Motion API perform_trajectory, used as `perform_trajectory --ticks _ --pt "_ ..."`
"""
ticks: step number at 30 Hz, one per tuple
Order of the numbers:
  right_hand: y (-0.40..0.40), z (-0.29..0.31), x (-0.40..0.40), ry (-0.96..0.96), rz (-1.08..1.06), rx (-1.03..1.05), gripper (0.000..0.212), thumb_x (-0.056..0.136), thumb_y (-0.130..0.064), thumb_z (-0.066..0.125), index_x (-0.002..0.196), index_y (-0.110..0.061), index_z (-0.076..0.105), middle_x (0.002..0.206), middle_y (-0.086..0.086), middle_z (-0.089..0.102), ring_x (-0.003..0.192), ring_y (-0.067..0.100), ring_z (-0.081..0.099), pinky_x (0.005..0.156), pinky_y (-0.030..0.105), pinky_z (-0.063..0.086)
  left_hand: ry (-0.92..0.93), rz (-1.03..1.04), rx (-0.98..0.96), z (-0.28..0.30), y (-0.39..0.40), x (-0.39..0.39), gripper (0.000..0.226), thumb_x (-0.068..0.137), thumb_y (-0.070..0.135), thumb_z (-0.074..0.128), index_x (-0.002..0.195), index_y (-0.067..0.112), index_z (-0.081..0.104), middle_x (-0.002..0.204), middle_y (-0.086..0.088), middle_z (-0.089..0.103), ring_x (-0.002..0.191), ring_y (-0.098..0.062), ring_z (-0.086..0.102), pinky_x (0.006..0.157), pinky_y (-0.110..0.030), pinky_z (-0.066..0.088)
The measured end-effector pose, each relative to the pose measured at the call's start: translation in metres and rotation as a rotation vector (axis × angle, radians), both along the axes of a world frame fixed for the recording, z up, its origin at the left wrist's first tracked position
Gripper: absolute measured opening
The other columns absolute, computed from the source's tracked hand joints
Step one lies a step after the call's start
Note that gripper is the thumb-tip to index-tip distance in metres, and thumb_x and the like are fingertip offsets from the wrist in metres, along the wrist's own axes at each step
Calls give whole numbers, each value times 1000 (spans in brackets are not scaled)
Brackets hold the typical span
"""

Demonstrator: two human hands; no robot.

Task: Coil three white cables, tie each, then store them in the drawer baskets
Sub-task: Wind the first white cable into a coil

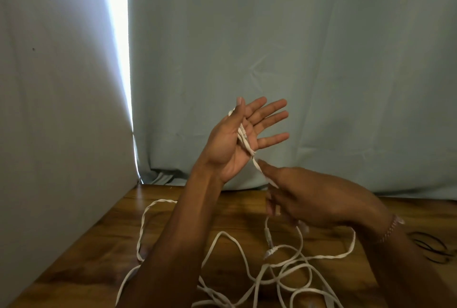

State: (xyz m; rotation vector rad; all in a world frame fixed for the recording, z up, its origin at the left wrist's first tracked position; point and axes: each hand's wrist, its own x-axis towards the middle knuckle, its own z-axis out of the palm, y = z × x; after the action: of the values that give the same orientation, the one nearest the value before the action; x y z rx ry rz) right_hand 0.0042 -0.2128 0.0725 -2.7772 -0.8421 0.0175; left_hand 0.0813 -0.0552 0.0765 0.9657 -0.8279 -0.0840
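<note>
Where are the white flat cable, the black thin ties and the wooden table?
white flat cable (pixel 247 145): head view, stretch across the left palm.
black thin ties (pixel 431 248): head view, middle of the bundle.
wooden table (pixel 99 246): head view, bare top at left.

A flat, white, ribbon-like cable (pixel 247 143) runs across the upturned palm of the raised left hand (pixel 237 139), its plug end lying in the palm near the base of the fingers, one strand passing behind the thumb. From the heel of that palm it slants down and right into the fingers of the right hand (pixel 319 199), which pinch it just below the left hand. Below the right hand a clear-tipped connector (pixel 269 252) hangs above the wooden tabletop (pixel 103 246). More loose white cable (pixel 284 275) lies in tangled, overlapping loops on the wood beneath both forearms, one long loop (pixel 143 228) reaching out left of the left forearm.
</note>
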Motion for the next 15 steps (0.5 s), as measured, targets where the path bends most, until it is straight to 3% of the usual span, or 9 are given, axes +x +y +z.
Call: perform_trajectory --ticks 2,4,8,11,13,15 --pt "-2 4 -8 -124 2 -46 21 107 -26 45 124 -22 55 96 -6 69 78 8 67 72 24 57 19 42 11 -3 2 4 68 107 47 29 158 3 18 150 -18 51 138 -34 51 107 -61 45" --pt "-2 7 -18 -165 41 -46 15 106 -30 46 110 -25 59 91 -10 68 79 6 65 72 21 54 23 52 17 -5 0 6 71 106 49 31 160 9 12 151 -13 51 137 -33 52 107 -60 45" --pt "-4 6 -15 -368 40 -7 29 105 -24 49 132 -30 59 99 -19 56 76 -3 52 67 12 42 -17 105 99 -5 -5 5 77 101 52 34 162 16 3 151 -7 52 132 -33 57 106 -57 48" --pt "-4 11 -9 -553 86 213 26 100 -14 58 121 -26 69 97 -16 64 72 -12 54 68 4 41 -37 159 170 -4 -5 1 77 101 54 31 162 18 1 143 -6 60 121 -28 65 97 -43 56" --pt "-6 11 -2 -684 133 348 20 98 -15 62 115 -22 69 92 -12 68 77 -8 60 70 10 48 -31 183 206 -6 -6 1 73 104 52 28 162 13 5 135 -11 64 116 -23 68 84 -29 58" --pt "-6 9 6 -761 124 416 22 99 -25 62 120 -23 61 92 -3 72 83 8 66 71 31 56 -61 184 240 -6 -9 0 75 106 51 28 158 -1 13 125 -12 62 115 -23 66 78 -26 56"
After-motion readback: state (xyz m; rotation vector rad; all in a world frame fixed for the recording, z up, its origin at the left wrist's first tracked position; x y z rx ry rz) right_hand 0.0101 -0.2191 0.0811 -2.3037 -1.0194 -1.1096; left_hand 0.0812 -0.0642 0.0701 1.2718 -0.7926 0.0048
